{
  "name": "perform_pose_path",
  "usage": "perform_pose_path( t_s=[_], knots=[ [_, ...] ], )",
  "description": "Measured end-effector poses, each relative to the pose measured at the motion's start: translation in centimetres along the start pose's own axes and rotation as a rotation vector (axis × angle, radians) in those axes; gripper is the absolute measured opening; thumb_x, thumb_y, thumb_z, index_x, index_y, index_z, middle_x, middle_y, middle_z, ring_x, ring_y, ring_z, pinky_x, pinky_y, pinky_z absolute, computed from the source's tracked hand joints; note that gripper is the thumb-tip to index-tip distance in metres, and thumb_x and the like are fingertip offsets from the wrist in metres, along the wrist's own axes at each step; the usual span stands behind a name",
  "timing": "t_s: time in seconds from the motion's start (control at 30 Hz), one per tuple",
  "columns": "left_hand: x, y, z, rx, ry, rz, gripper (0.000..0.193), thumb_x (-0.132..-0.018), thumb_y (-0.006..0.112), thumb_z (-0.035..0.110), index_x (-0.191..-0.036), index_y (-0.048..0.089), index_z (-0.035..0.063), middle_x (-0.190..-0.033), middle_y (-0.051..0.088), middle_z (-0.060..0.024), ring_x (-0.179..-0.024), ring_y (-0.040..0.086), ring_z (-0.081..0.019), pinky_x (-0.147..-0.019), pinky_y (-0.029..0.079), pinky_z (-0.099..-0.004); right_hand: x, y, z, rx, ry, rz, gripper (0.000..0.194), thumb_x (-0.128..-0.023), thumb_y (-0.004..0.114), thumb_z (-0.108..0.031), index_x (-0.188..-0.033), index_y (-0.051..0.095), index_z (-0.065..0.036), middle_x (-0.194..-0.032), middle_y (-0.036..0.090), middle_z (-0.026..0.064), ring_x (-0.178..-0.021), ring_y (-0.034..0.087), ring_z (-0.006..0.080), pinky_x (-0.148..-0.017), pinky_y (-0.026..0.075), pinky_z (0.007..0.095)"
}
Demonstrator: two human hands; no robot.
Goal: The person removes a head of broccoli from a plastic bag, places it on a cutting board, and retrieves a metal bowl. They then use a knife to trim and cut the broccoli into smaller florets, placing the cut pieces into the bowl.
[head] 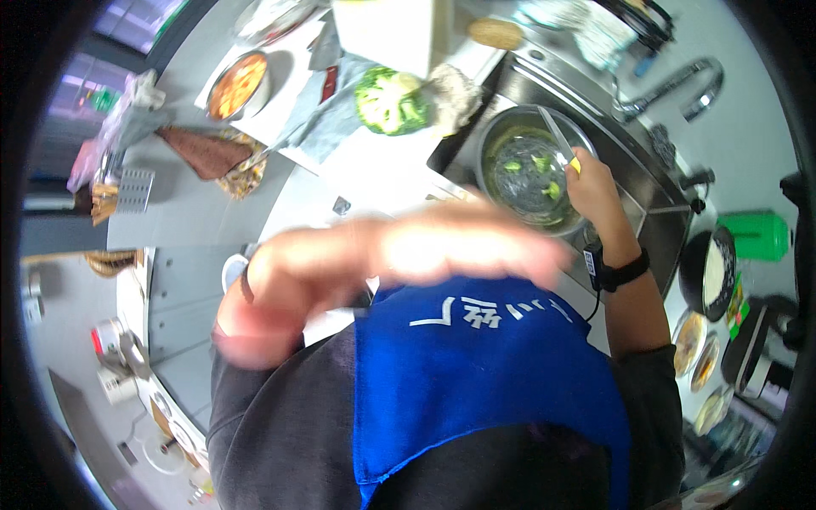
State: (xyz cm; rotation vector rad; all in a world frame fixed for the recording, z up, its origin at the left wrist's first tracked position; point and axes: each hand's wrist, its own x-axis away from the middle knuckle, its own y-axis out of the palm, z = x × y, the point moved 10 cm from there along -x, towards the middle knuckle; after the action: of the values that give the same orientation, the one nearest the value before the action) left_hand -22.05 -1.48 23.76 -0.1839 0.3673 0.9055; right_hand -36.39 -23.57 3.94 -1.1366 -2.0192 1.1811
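My right hand [591, 185] grips a small knife [558, 132] with yellow on its handle, its blade over a steel pot [488, 185]. A few green broccoli florets [541, 164] lie in the pot, in what looks like water. Close to the camera, my left hand [472, 245] is raised across my chest, badly blurred, fingers stretched out and nothing visible in it. It hides part of the white worktop [370, 166] behind. A large head of broccoli [390, 103] rests on the worktop, left of the pot.
The pot stands in a steel sink [656, 248] with a curved faucet [669, 89]. At left are a bowl of orange pieces [239, 86], a grey cloth [319, 127] and a brown board [207, 153]. A black pan [707, 274] and several plates [690, 344] sit at right.
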Motion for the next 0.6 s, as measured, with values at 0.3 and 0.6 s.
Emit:
perform_pose_path(
  t_s=[0.3,0.6],
  knots=[
    [3.9,5.3,4.3,-0.083,0.1,-0.315,0.082,-0.082,0.048,0.062,-0.133,0.046,-0.0024,-0.126,0.054,-0.0159,-0.125,0.045,-0.0281,-0.104,0.033,-0.0404,-1.2,5.4,-13.9,-0.054,-0.272,-0.115,0.027,-0.089,0.054,-0.015,-0.114,0.058,-0.007,-0.095,0.064,0.0227,-0.092,0.06,0.0427,-0.079,0.047,0.0483],
    [8.2,2.8,3.6,-0.064,0.076,-0.403,0.081,-0.078,0.064,0.052,-0.134,0.045,-0.0026,-0.124,0.056,-0.0138,-0.125,0.047,-0.0286,-0.103,0.036,-0.0415,-4.9,5.8,-18.8,-0.283,-0.241,0.165,0.034,-0.084,0.061,-0.024,-0.106,0.061,0.002,-0.092,0.066,0.0238,-0.086,0.065,0.0382,-0.078,0.05,0.0432]
  ],
)
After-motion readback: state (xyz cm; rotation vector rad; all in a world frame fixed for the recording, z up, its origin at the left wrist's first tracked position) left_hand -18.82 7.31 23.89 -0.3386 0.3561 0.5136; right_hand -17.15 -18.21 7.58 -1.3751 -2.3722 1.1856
